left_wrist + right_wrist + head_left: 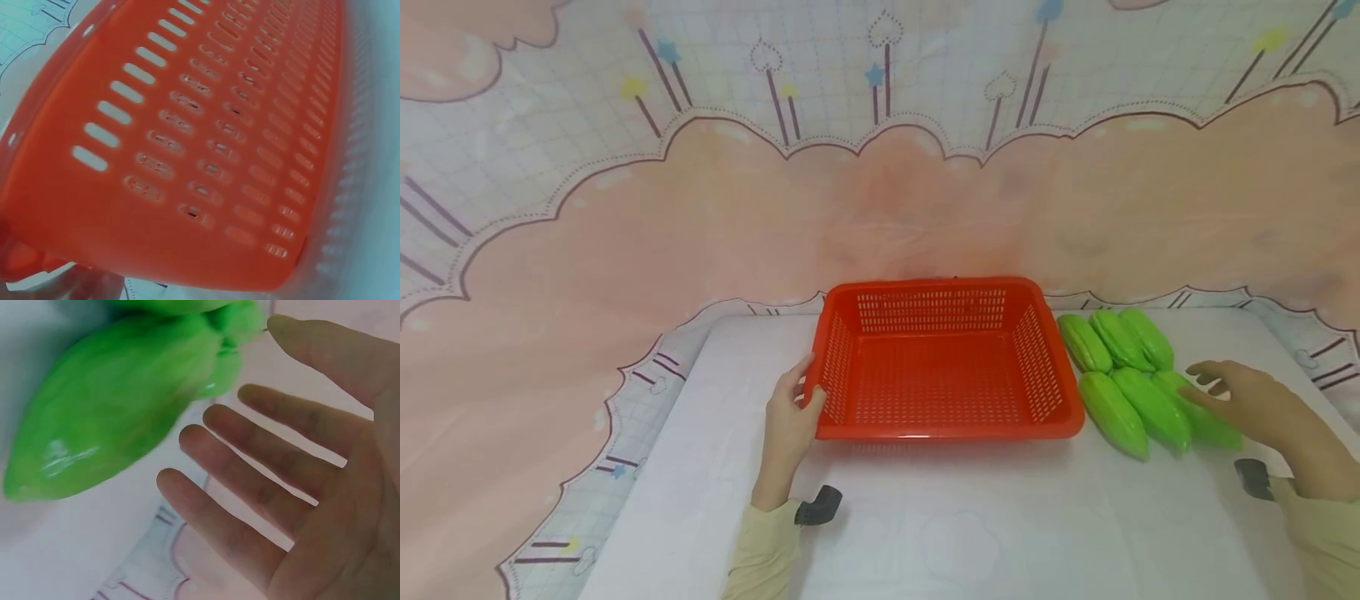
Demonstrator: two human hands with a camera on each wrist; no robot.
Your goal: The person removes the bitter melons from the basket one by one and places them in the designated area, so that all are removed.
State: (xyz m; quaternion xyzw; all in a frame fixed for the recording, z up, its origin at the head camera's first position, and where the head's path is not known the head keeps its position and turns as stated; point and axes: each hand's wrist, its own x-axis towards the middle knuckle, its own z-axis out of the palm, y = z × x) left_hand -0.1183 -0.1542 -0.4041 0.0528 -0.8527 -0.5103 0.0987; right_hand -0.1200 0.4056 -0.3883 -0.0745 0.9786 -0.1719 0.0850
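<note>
A red plastic basket [936, 431] with slotted walls stands on the white table, with nothing in it. My left hand [792, 414] holds its left rim, the thumb at the rim's edge; in the left wrist view the slotted basket wall [206, 156] fills most of the picture, and only a blurred bit of the hand [94, 284] shows. Several long, glossy green fruits [1112, 414] lie in two rows right of the basket. Over the nearer row's right end is my right hand [1255, 400], its fingers spread, beside a pointed green fruit [112, 412] and holding nothing.
A white cloth covers the table [940, 533]. Behind and beside it hangs a patterned pink and white backdrop [925, 208], close to the basket's far side. A dark curved piece [820, 506] shows at the left wrist, another [1253, 479] at the right.
</note>
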